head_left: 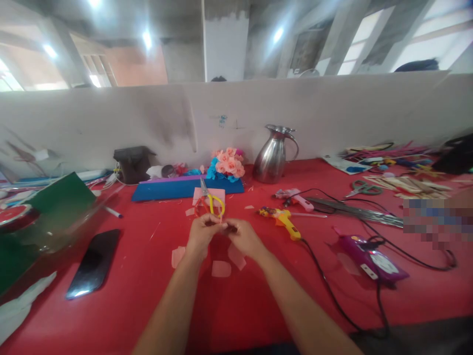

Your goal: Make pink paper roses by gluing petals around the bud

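Pink piece (220, 220), between left hand (200, 235) and right hand (244, 237)

We count our two hands, left hand (201, 234) and right hand (244, 237), and three pink pieces (221, 269) nearer the tabletop's front edge. We see two pairs of scissors (365, 189), two glue guns (288, 225), one purple box (369, 259) towards the right edge, one phone (94, 264) towards the left, one steel jug (269, 160) towards the back.
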`<state>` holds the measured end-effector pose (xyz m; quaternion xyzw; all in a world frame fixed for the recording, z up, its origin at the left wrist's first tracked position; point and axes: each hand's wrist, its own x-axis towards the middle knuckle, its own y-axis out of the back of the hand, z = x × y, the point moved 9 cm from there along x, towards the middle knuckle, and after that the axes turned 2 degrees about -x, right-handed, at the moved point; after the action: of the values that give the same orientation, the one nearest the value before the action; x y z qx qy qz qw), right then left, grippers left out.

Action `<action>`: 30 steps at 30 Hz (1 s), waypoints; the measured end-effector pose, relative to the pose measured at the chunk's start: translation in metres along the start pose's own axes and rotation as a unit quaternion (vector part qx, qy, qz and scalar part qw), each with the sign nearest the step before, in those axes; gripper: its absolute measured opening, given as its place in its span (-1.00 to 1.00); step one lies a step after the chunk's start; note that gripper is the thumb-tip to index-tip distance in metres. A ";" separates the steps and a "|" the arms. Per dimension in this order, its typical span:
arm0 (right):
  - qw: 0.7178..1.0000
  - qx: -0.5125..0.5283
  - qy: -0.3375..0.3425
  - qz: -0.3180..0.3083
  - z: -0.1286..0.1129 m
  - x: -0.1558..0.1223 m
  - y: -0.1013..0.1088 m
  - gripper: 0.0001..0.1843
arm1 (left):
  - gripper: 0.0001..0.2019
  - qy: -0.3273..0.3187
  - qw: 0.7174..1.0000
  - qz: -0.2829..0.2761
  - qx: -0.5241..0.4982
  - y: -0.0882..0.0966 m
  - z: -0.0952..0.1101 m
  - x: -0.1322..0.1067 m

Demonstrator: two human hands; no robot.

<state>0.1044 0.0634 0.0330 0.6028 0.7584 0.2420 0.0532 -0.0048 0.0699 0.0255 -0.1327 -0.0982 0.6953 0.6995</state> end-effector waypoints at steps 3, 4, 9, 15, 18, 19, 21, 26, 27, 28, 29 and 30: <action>1.000 0.000 0.000 -0.002 0.000 0.000 0.000 -0.81 | -0.79 0.006 1.000 -0.007 0.003 -0.001 0.000 0.000; 1.000 0.001 -0.001 -0.001 0.001 0.001 0.001 -0.80 | -0.80 0.010 1.000 -0.013 0.005 -0.002 -0.001 -0.001; 1.000 0.011 0.007 -0.003 -0.002 0.001 0.002 -0.78 | -0.83 0.003 0.999 -0.026 0.025 -0.003 0.001 0.000; 1.000 0.011 -0.006 -0.004 -0.004 0.000 0.000 -0.81 | -0.80 0.002 1.000 0.003 0.018 0.002 0.000 0.001; 1.000 0.019 -0.005 -0.001 -0.003 0.000 0.001 -0.79 | -0.80 0.007 1.000 -0.004 0.022 0.001 -0.001 0.001; 1.000 0.022 -0.004 0.003 -0.003 0.001 0.002 -0.79 | -0.79 0.007 1.000 -0.009 0.024 0.000 -0.001 0.001; 1.000 0.026 -0.006 0.010 -0.001 0.001 0.004 -0.81 | -0.79 0.002 0.999 -0.020 0.027 -0.001 -0.001 0.001; 1.000 0.022 -0.013 0.009 0.000 0.001 0.002 -0.84 | -0.85 -0.014 0.999 -0.009 0.037 0.003 0.000 0.003; 1.000 0.020 -0.014 0.008 0.001 0.001 0.002 -0.85 | -0.84 -0.013 0.999 -0.001 0.037 0.004 0.000 0.003; 1.000 0.019 -0.016 0.008 0.003 0.001 0.001 -0.85 | -0.84 -0.011 0.999 0.005 0.036 0.005 0.000 0.002; 1.000 0.019 -0.017 0.010 0.004 0.002 0.001 -0.85 | -0.84 -0.010 0.999 0.007 0.035 0.005 0.001 0.002; 1.000 0.023 -0.016 0.012 0.005 0.002 0.001 -0.85 | -0.84 -0.008 0.999 0.005 0.034 0.004 0.001 0.002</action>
<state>0.1065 0.0666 0.0295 0.6164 0.7558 0.2154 0.0487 -0.0084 0.0715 0.0254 -0.1033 -0.0797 0.7027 0.6994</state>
